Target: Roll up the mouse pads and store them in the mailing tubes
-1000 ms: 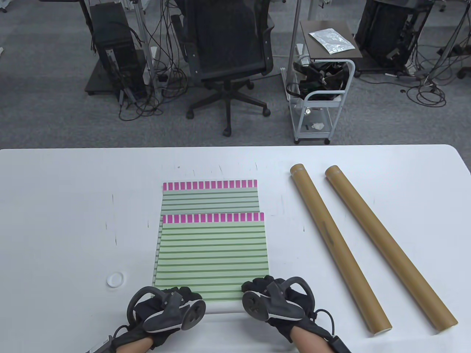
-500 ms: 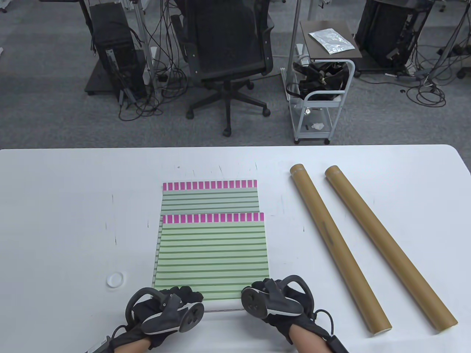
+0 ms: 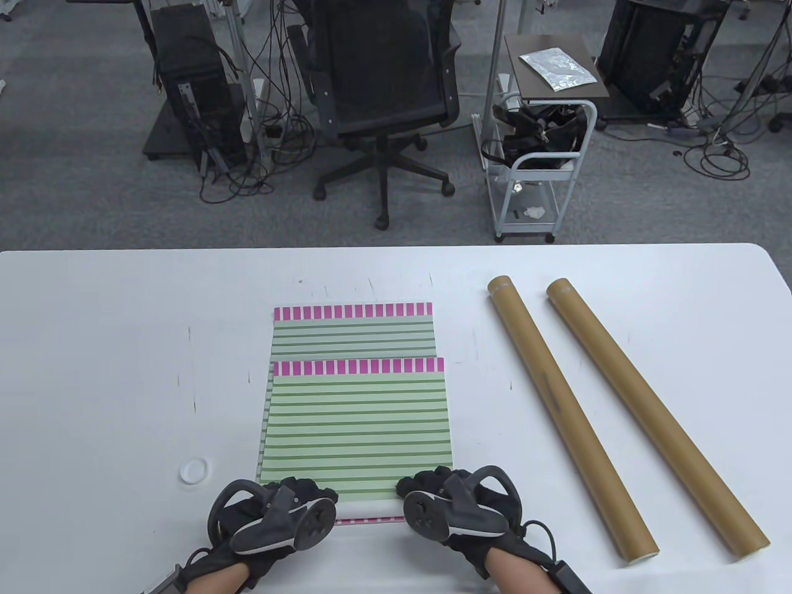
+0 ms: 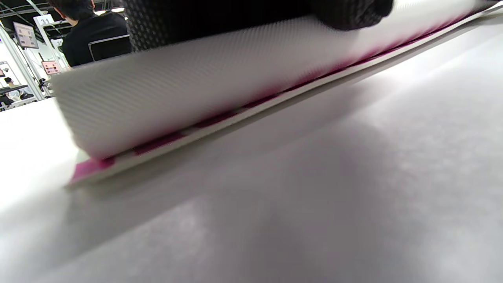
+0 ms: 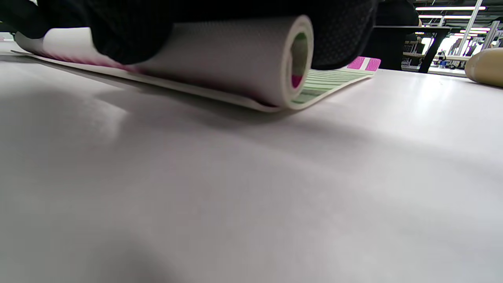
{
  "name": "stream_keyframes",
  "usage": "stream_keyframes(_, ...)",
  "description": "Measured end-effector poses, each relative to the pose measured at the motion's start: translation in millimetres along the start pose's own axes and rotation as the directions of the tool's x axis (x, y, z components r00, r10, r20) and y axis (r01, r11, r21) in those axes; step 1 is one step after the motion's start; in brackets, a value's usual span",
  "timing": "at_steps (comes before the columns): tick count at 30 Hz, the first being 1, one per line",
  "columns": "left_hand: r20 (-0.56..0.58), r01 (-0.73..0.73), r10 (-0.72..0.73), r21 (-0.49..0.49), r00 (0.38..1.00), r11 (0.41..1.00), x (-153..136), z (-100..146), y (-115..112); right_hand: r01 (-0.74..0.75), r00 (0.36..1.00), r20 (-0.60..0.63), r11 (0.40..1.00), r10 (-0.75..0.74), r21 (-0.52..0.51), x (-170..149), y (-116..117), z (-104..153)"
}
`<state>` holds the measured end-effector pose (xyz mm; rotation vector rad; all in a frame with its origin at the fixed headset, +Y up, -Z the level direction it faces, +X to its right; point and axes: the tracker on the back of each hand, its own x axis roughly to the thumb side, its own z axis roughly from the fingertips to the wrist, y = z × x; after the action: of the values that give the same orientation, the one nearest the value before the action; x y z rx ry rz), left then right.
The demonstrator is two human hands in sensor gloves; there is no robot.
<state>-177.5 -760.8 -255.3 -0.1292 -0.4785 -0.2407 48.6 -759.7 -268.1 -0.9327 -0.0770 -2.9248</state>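
Two flat mats lie stacked on the white table (image 3: 93, 371), both with green stripes and a pink-checked band on the far edge. The upper green-striped mouse pad (image 3: 357, 427) is rolled at its near edge into a short white roll (image 3: 368, 508), whose long axis runs left to right, parallel to the near table edge; the rest of this pad lies flat and stretches away from the person. The lower green-striped mouse pad (image 3: 352, 331) sticks out beyond it on the far side, and its pink near edge shows just under the roll. The left hand (image 3: 275, 513) presses on the left end of the roll with curled fingers, and the right hand (image 3: 455, 504) presses on the right end in the same way (in the right wrist view the black fingers (image 5: 129, 35) wrap over the top of the roll, whose open spiral end faces right). To the right, well apart from the pads, two long brown cardboard mailing tubes (image 3: 566, 417) lie side by side, each running from far-left to near-right. A small white round cap (image 3: 193, 471) lies left of the pads.
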Motion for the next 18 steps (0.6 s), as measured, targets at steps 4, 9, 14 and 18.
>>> stream_keyframes(4,0.016,0.001,-0.001,-0.028,1.000,1.000,-2.4,-0.5,0.8,0.035,0.999,-0.010,0.999,-0.035,0.008,-0.4,-2.0,-3.8)
stream_keyframes(9,0.001,-0.022,0.022,0.021,1.000,1.000,-3.7,1.5,0.2,0.034,0.999,-0.018,0.999,-0.034,0.017,0.0,-2.4,-5.7)
stream_keyframes(14,-0.021,-0.035,0.036,0.006,0.999,0.999,-3.7,-1.4,0.6,0.043,0.999,-0.020,0.999,-0.042,0.019,1.3,-5.2,-4.9)
stream_keyframes(18,-0.036,-0.033,0.033,-0.002,0.999,0.999,-3.7,-2.3,0.9,-0.006,1.000,-0.016,1.000,0.005,-0.019,6.7,-5.5,-3.4)
